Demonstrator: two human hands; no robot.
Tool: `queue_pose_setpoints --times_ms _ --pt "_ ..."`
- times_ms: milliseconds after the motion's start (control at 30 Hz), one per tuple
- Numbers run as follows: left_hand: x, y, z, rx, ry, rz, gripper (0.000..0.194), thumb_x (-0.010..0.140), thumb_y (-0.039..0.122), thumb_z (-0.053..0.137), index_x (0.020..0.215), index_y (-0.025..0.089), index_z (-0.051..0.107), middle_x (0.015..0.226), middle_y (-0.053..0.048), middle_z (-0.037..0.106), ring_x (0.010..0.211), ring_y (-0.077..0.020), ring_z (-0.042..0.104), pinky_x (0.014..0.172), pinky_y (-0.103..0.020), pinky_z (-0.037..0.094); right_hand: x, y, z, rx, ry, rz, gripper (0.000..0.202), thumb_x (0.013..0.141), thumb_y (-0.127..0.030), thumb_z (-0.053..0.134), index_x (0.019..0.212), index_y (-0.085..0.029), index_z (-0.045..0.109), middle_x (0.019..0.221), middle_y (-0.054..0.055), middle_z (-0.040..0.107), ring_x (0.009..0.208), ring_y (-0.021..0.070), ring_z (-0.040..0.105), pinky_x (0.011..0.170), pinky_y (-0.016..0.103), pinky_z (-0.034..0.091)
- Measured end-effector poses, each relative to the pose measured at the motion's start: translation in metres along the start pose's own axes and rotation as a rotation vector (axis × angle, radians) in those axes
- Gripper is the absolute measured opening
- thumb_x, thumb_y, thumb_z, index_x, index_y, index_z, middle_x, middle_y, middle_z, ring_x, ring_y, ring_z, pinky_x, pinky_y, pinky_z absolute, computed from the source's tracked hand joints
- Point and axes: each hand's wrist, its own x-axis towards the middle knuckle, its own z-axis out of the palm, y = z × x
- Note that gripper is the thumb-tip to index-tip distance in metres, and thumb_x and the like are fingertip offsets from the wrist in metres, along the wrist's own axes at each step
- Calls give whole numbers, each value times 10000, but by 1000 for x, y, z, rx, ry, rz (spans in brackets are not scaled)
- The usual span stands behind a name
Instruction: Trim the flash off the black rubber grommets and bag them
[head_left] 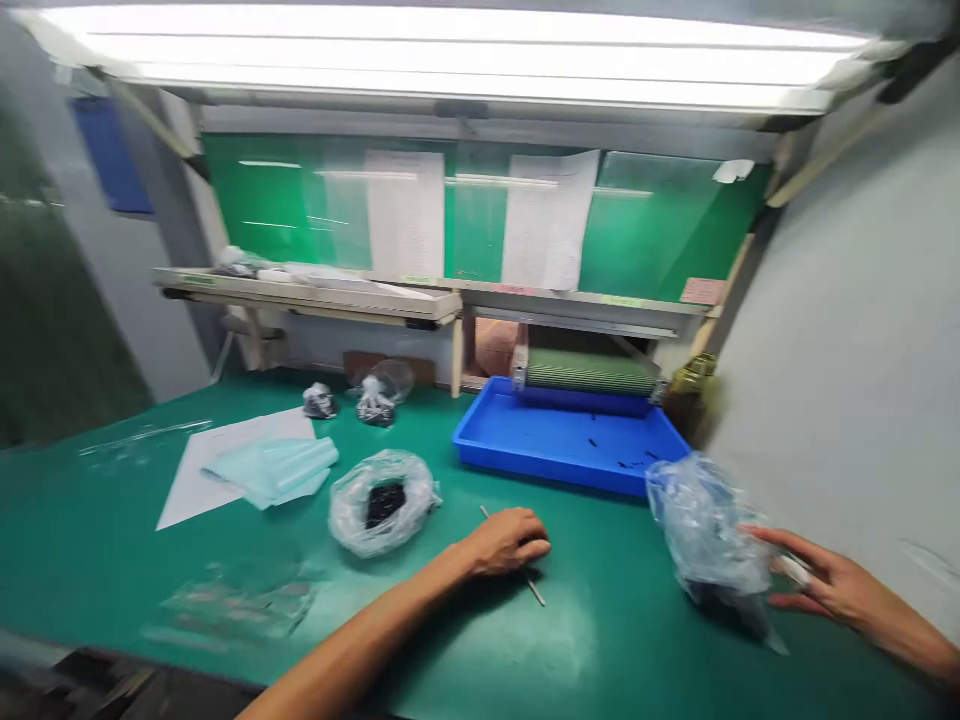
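My left hand (510, 541) rests on the green table with its fingers curled over a thin metal rod (536, 592), whose two ends show on either side of the hand. At the right, my right hand (821, 580) has its fingers apart at the side of a clear plastic bag (709, 530) with something dark in its bottom; the fingertips are at the bag's edge. Left of my left hand sits an open, rolled-down clear bag (345, 510) holding small black pieces (385, 503).
A blue tray (547, 475) with a few black bits lies below a green ribbed conveyor (592, 362). Two small tied bags (319, 401) stand at the back left. Light-blue masks (274, 468) lie on white paper (180, 495). Flat clear bags (232, 605) lie near the front left.
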Motion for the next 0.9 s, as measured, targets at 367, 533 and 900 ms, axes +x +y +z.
queue_pose_setpoints --times_ms 367,533,900 --pt "121 134 88 -1134 99 -599 268 679 247 749 859 118 599 746 -41 620 566 -153 567 420 -198 424 -27 26 43 269 207 -95 370 592 -430 807 780 -216 570 758 14 623 723 214 625 623 304 539" --pt "137 139 113 -1452 215 -603 140 667 -9 534 682 128 512 605 -5 544 533 -112 540 604 -268 529 -28 43 10 632 259 -52 305 661 -273 715 875 -269 498 768 -20 623 710 188 644 634 307 583" --pt "136 133 121 -1692 493 -529 254 749 206 471 521 198 358 463 42 326 387 -89 321 444 -220 347 -37 60 -19 795 235 20 343 657 -242 757 979 -226 637 770 -25 635 596 121 594 455 172 517"
